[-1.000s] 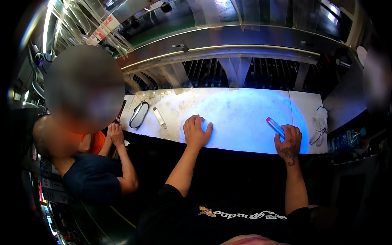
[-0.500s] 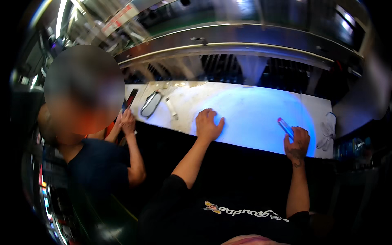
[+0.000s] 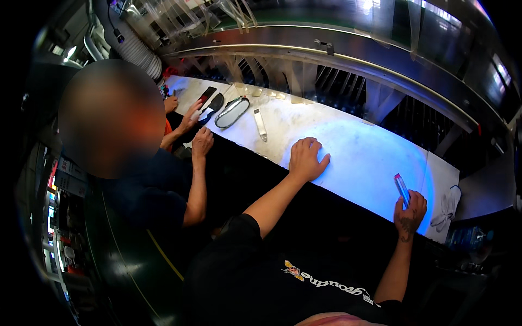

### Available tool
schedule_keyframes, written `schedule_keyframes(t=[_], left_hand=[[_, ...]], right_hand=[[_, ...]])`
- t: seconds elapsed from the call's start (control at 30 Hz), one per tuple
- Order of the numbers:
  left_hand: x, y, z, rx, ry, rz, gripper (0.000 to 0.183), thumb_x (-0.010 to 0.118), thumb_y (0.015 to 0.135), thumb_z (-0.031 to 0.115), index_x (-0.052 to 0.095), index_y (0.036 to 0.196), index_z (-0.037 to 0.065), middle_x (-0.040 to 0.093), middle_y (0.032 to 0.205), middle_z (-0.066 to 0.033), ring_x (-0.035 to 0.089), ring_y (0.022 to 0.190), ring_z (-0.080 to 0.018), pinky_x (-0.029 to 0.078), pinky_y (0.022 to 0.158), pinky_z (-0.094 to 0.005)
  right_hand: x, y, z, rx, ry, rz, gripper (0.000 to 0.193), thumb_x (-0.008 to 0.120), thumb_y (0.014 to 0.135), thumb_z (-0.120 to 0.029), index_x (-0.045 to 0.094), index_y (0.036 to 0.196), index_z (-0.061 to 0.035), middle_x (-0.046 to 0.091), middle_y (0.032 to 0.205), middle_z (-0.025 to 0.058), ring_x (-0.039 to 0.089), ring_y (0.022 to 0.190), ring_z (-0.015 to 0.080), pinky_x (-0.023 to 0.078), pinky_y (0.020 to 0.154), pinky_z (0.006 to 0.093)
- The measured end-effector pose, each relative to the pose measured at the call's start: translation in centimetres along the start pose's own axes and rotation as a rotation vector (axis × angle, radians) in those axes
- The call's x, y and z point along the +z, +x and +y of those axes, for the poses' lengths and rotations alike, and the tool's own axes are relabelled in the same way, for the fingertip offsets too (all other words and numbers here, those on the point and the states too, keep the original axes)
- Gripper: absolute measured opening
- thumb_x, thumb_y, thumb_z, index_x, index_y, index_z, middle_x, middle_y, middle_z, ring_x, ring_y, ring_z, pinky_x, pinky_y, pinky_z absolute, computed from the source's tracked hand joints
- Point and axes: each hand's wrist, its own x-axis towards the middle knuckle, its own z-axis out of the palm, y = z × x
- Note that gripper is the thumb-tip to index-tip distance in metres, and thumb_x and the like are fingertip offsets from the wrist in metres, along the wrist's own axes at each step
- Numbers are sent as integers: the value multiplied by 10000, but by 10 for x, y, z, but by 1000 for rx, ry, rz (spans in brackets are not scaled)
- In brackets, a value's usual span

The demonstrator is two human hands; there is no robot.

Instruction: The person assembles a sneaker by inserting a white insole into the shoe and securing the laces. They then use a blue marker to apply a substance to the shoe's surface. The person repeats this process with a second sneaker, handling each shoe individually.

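Observation:
My left hand (image 3: 308, 159) rests on the pale tabletop (image 3: 353, 163), thumb apart from the slightly bent fingers, holding nothing. Farther right, my right hand (image 3: 411, 209) is closed around a slim stick-like tool (image 3: 402, 188) with a red end, tinted blue by the light. Its exact kind is unclear. A bright blue patch of light covers the surface between and around both hands. Left of my left hand lie a narrow pale metal-looking tool (image 3: 260, 126), a grey shoe sole (image 3: 232, 113) with a dark rim, and a black-and-white shoe sole (image 3: 211, 108).
A co-worker's hands (image 3: 202, 142) are at the table's left part, near a dark red-black object (image 3: 207, 94). Behind the table runs a machine with a metal rail (image 3: 326, 50) and hanging clear strips. A whitish glove (image 3: 447, 209) lies at the right end, near a bottle (image 3: 466, 237).
The view has turned, so the table slants more and its left part shows. The co-worker's hands have moved apart, and the black-and-white sole is now visible. My hands keep their poses.

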Motion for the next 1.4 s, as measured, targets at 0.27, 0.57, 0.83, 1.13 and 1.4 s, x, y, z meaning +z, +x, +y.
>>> schedule_keyframes(t=[0.27,0.57,0.83,1.13,1.4], left_hand=[[-2,0,4,-24,25,-9,376,812,901,354,733,1130,67,657,1311,-148,577,1266,-364,446,1116,-492],[0,-1,0,-10,22,-4,377,809,908,360,731,1135,69,661,1322,-151,575,1287,-368,445,1124,-496],[-3,1,5,-53,46,-55,373,807,911,354,730,1130,63,664,1333,-159,584,1277,-377,450,1124,-491],[-6,2,4,-46,27,-51,377,804,911,352,727,1140,63,662,1316,-160,582,1276,-379,446,1128,-493],[-5,2,5,-57,-2,-50,368,801,913,353,735,1127,60,662,1332,-166,569,1300,-383,441,1139,-495]], right_hand=[[-3,1,-3,22,-2,-9,352,762,917,-183,729,1219,-6,702,1255,168,628,1197,377,478,1053,499],[-1,-1,-3,-6,14,14,358,765,917,-176,721,1229,-6,702,1256,160,628,1201,375,475,1064,505],[-2,-1,-4,4,7,19,354,763,920,-179,719,1225,-6,702,1262,161,626,1209,380,472,1073,504],[-3,-2,-4,19,8,-2,334,757,921,-160,716,1215,-7,699,1250,160,627,1185,372,473,1067,495],[0,0,-2,-6,-12,17,344,773,911,-153,715,1219,-13,704,1247,156,632,1175,377,480,1051,499]])
